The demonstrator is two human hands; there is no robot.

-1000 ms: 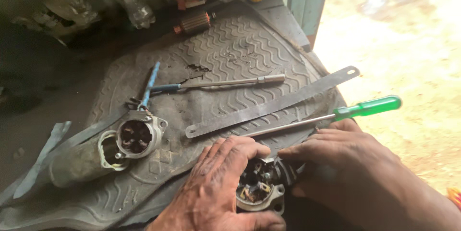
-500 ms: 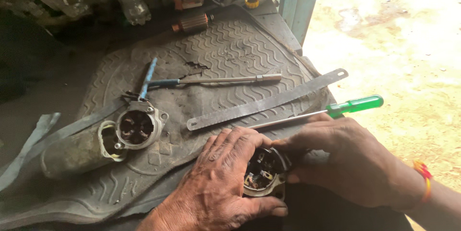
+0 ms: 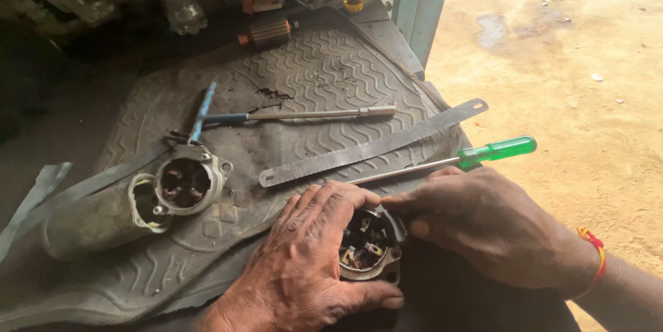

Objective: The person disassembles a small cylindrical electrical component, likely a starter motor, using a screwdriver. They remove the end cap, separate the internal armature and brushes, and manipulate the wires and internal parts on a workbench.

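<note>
On the rubber mat [image 3: 311, 76], far left, lay a grey motor case [image 3: 131, 204]. Next came your left hand [image 3: 304, 263], wrapped around a round metal part [image 3: 366, 246] near the front edge. Your right hand [image 3: 483, 225] pinched its rim. Behind lay a long flat metal strip [image 3: 373, 145] and a green-handled screwdriver [image 3: 483, 154].

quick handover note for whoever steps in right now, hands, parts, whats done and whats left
Left hand: cupped around the round motor end piece, steadying it on the rubber mat.
Right hand: fingertips at the piece's upper right edge.
Green-handled screwdriver and flat metal strip lie just above the hands; a long blue-gripped tool beyond.
Grey motor housing lies to the left, open end showing; copper-wound armature at the mat's far edge.
Done: motor is apart.
Left: end piece's inner parts are exposed, nothing refitted.
</note>
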